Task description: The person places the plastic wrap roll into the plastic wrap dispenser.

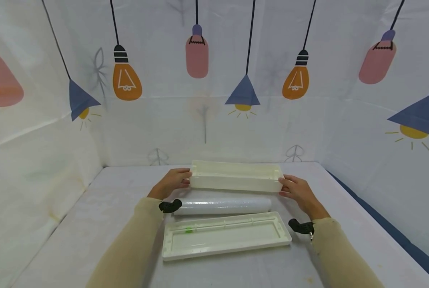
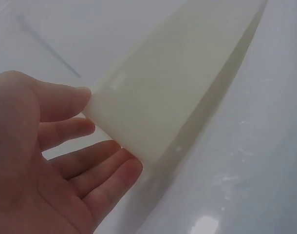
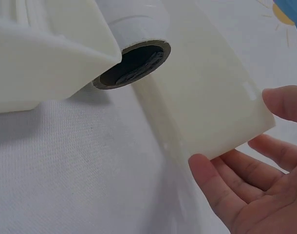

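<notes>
A long off-white plastic box (image 1: 236,184) is at the back of the table, its hollow inside showing in the head view. My left hand (image 1: 173,183) grips its left end; the left wrist view shows the thumb at one corner and the fingertips along the end edge. At the right end, my right hand (image 1: 299,193) holds the box between thumb and fingers. Just in front lies a roll of clear plastic film (image 1: 223,206), its dark hollow core (image 3: 134,66) showing in the right wrist view. Nearest me is a shallow off-white lid (image 1: 225,238) with a small green slider (image 1: 189,230) on its rail.
A white cloth covers the table (image 1: 92,240). White sheets printed with lamps and bulbs hang at the back (image 1: 214,132) and both sides. Black wrist straps (image 1: 170,206) are on both forearms, close above the roll and lid.
</notes>
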Demonstrator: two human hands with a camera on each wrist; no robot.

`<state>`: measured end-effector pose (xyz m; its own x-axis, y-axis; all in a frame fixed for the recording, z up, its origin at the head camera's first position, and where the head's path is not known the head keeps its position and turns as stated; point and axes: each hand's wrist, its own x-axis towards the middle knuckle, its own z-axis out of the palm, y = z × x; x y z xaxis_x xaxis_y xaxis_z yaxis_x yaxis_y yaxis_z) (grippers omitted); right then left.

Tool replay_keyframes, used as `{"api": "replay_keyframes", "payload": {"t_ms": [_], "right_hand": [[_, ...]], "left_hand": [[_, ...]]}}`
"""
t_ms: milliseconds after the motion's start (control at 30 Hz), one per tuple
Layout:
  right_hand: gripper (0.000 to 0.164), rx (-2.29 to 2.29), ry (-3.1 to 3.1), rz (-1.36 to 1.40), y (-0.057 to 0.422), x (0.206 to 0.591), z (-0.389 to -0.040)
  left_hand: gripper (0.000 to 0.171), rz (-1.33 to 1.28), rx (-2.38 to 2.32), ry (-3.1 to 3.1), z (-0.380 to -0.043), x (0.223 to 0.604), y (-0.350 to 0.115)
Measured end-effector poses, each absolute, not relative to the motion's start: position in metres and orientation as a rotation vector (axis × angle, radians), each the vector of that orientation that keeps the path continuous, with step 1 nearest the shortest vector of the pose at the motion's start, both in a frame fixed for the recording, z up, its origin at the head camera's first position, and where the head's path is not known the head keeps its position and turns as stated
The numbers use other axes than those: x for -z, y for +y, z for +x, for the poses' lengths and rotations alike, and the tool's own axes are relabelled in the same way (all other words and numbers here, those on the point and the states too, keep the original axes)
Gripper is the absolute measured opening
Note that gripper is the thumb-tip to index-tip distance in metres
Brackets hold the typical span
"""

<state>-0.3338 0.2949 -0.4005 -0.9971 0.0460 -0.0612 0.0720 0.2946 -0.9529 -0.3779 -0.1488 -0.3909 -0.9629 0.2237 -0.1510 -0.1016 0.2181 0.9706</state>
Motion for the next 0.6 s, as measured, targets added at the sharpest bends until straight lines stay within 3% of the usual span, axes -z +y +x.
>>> {"api": "replay_keyframes", "payload": {"t_ms": [600], "right_hand": [[0.061, 1.861, 2.435, -0.027, 0.284, 0.394, -0.332]], "left_hand": [[0.053, 0.169, -1.853, 2.312, -0.353, 0.390, -0.166]]}}
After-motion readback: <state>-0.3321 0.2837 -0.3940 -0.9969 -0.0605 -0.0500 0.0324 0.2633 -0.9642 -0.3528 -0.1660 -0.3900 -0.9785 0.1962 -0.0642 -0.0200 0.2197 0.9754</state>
